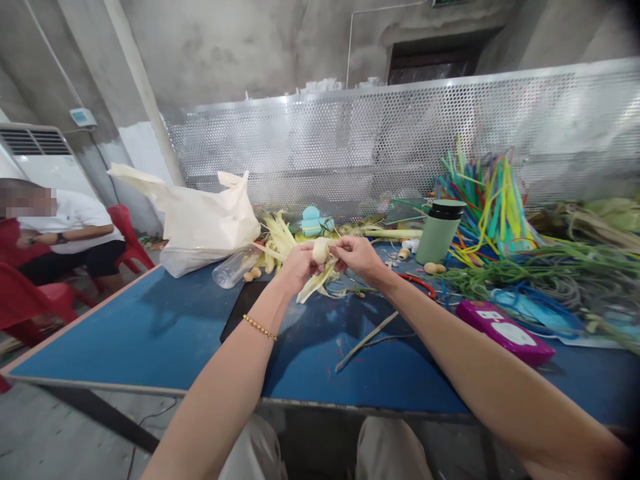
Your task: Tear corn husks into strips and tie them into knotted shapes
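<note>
Over the middle of the blue table (165, 333), my left hand (299, 264) is closed on a pale cream roll of husk-like leaf (321, 251). The fingers of my right hand (356, 257) pinch the right side of the same roll. Below my hands, loose pale leaf strips (316, 283) spread out. A bundle of yellowish husk leaves (280, 233) lies just behind my left hand. Close by on the tabletop is a thin dry stalk (366, 341). Part of the roll is hidden by my fingers.
A white plastic bag (203, 217) and a clear bottle (233, 269) lie left, near a dark tablet-like slab (243, 308). On the right are a green tumbler (436, 237), colourful strips (495, 207), green strands (540, 270) and a magenta box (503, 330). A seated person (75, 227) is far left.
</note>
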Demonstrator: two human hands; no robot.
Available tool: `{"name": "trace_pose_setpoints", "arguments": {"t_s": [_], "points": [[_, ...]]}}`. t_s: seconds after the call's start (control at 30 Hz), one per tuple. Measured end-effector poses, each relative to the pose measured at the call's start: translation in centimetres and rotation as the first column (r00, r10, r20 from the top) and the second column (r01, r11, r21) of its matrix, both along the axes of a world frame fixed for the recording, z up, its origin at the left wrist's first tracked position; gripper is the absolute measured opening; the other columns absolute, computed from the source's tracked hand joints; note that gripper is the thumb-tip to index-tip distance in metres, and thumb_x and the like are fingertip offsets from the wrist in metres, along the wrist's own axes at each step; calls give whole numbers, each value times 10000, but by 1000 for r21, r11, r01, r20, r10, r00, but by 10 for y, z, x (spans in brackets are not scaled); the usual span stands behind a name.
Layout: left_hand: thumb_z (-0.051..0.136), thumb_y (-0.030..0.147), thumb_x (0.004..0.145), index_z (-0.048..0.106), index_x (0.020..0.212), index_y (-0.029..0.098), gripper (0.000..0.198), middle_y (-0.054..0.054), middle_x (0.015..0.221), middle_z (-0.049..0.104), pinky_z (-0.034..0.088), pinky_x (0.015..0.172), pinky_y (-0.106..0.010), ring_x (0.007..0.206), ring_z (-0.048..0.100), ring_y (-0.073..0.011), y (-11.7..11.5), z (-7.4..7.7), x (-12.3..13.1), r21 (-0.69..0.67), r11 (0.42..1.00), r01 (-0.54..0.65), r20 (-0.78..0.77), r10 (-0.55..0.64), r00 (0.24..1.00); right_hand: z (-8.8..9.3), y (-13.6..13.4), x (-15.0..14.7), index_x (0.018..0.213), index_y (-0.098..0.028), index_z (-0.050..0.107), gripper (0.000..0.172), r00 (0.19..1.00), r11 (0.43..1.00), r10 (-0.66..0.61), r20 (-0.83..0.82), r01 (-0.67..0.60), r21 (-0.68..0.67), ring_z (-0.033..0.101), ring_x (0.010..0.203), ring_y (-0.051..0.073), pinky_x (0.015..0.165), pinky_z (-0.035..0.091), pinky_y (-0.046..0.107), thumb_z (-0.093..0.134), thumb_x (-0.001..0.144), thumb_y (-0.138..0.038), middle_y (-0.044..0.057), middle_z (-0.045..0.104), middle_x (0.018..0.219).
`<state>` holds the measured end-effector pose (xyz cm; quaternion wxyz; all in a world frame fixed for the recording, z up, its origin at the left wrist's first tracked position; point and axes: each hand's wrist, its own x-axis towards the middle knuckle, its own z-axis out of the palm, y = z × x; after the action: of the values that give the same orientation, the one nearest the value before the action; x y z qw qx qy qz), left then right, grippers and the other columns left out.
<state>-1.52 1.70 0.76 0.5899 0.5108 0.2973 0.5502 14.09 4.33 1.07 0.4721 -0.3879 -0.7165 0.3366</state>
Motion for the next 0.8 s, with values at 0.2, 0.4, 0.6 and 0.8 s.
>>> {"name": "trace_pose_setpoints", "arguments": {"t_s": [0.2,0.4,0.6,0.8], "points": [[669,178,624,674,798,94,194,-42,645,643,360,461,-224,465,492,-79,-5,3,0,31,995,95,39,-96,995,-1,3,1,702,-168,606,219,999,999,45,-8,-45,17,600,447,121,398,453,193,710,713,-362,5,630,533],[718,295,679,631,818,129,233,-1,546,583,305,408,-221,398,487,-87,-8,1,3,52,999,3,-125,4,992,-3,0,0,780,-168,632,166,994,993,112,-1,-112,40,566,455,113,419,434,201,654,688,-304,-12,636,561],[671,279,701,643,806,138,178,8,515,597,202,369,-215,330,409,-62,-10,4,0,115,991,-62,-185,82,979,-5,-2,-1,790,-178,627,141,986,981,60,155,-87,175,597,502,125,493,443,211,586,815,-310,-11,635,563],[663,236,722,553,725,156,137,-42,638,666,238,411,-206,379,412,-42,-15,11,-5,128,990,56,-49,-50,998,-10,14,12,678,-198,565,143,982,991,-118,150,108,77,609,456,149,468,441,229,605,797,-266,-5,613,496]]}}
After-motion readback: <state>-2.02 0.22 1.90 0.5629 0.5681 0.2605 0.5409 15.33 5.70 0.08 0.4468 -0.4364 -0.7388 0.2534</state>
